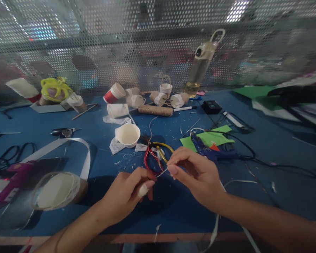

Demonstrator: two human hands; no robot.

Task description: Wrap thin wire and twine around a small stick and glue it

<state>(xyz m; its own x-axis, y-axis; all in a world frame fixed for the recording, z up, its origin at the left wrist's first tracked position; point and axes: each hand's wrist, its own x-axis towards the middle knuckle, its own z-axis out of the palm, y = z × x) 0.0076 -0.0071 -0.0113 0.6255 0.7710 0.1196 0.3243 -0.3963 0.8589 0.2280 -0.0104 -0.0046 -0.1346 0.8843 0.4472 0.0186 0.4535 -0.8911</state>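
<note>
My left hand (129,195) and my right hand (195,174) meet above the blue table (265,165), both pinched on a thin pale strip (162,172) stretched between their fingertips. One finger of the left hand is wrapped in white tape. Just behind the fingertips lie scissors with red and yellow handles (156,154). A white paper cup (127,135) stands beyond them. A blue glue gun (208,149) lies on green paper (210,137) to the right of my right hand.
A roll of white tape (59,191) and a pink tool (12,179) lie at left. Several paper cups (114,93), a twine spool (155,110), a small basket (165,86) and a bottle (201,65) stand before the perforated metal screen (121,31). Black cables (242,147) trail right.
</note>
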